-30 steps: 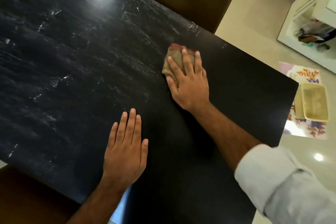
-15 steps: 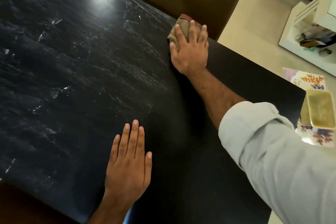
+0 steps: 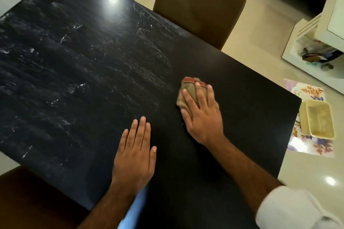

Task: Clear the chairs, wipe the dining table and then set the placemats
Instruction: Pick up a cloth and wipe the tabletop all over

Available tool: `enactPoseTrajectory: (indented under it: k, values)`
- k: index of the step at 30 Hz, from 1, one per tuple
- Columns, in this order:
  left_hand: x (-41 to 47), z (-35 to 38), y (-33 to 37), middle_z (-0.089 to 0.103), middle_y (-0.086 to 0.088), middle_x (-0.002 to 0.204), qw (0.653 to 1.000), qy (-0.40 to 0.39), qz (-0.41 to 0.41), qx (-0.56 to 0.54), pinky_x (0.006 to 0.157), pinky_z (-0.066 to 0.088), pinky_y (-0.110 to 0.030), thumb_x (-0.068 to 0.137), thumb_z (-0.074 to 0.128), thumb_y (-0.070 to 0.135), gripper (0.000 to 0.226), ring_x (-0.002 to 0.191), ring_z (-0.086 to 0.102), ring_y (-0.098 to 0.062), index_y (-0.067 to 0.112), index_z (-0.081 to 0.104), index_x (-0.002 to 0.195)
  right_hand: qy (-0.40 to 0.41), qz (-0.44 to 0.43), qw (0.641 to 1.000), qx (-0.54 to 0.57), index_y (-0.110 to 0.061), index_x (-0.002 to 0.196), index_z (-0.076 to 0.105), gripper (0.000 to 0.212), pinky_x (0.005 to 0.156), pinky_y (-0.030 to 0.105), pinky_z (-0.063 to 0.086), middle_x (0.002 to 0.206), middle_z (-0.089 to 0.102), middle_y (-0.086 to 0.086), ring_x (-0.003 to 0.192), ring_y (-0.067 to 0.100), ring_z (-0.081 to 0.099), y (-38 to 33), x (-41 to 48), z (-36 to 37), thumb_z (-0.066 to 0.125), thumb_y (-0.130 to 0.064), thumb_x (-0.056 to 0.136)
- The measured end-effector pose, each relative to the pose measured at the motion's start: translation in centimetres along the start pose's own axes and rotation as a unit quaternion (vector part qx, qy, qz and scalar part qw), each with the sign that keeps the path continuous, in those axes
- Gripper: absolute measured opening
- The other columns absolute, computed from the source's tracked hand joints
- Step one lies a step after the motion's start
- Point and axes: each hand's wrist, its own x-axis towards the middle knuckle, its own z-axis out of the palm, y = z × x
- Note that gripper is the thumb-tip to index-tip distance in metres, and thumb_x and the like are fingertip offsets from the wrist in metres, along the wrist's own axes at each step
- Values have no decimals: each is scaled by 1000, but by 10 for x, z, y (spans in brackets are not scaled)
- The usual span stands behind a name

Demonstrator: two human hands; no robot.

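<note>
A folded tan cloth (image 3: 188, 92) with a red stripe along its far edge is pressed flat onto the black dining table (image 3: 74, 83) under the straight fingers of the right hand (image 3: 202, 117); nothing is pinched. Its left side and far edge are seen past the fingertips. Left of the cloth the tabletop is streaked with whitish smears; beneath it and to its right the surface is plain dark. The left hand (image 3: 135, 152) is laid flat, fingers together, just left of the right hand. A brown chair (image 3: 201, 5) is tucked in beyond the cloth.
</note>
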Motion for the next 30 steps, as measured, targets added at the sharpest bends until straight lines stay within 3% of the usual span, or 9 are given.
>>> enactPoseTrajectory:
  k: [6, 11, 17, 21, 25, 27, 30]
  values:
    - [1, -2, 1, -8, -13, 185, 1000, 4, 12, 6, 138, 16, -55, 115, 22, 48, 76, 172, -6, -29, 7, 6, 176, 33, 107, 994, 16, -45, 173, 7, 69, 129, 69, 22, 184, -3, 3, 168, 45, -5, 19, 61, -21, 23, -69, 111]
    - [-4, 0, 0, -10, -16, 184, 1000, 28, 4, -7, 138, 13, -54, 115, 28, 46, 78, 172, -7, -30, 3, 3, 175, 34, -18, 999, -15, -43, 174, 12, 71, 128, 67, 24, 184, 3, 6, 167, 49, -1, -60, 89, -10, 25, -70, 109]
    - [-16, -12, -14, -5, -15, 185, 990, 74, -33, -113, 138, 16, -55, 111, 37, 38, 79, 172, -4, -29, 0, 8, 174, -12, -126, 991, -33, -43, 175, 10, 71, 130, 64, 26, 185, -6, 3, 169, 40, -12, -67, -34, 12, 30, -67, 112]
    - [-44, -14, -45, -2, -13, 186, 990, 69, -88, -87, 137, 18, -58, 111, 32, 43, 78, 172, -2, -27, 4, 11, 175, -25, -51, 997, -42, -46, 175, 4, 73, 128, 64, 28, 185, -9, 1, 169, 38, -12, -23, -66, 8, 32, -68, 110]
    - [-79, -3, -72, 3, -15, 185, 985, 63, -152, -56, 135, 21, -61, 111, 33, 47, 80, 172, 5, -31, 3, 14, 175, 18, 78, 997, 7, -45, 174, 9, 68, 126, 71, 30, 184, 1, 4, 168, 44, -4, -11, -1, -4, 27, -67, 111]
    - [-87, 2, -75, 5, -18, 184, 984, 67, -162, -35, 135, 22, -62, 112, 35, 46, 79, 172, 7, -34, 0, 16, 174, 32, 94, 995, 13, -45, 173, 10, 69, 126, 74, 27, 184, 2, 5, 168, 47, -3, -30, 38, -6, 23, -69, 110]
    - [-87, 3, -73, 4, -19, 184, 985, 74, -158, -18, 136, 19, -61, 113, 33, 43, 77, 172, 6, -35, -1, 15, 174, 32, 54, 998, 9, -46, 173, 9, 70, 128, 71, 22, 184, 1, 6, 167, 48, -5, -83, 62, 0, 24, -69, 109]
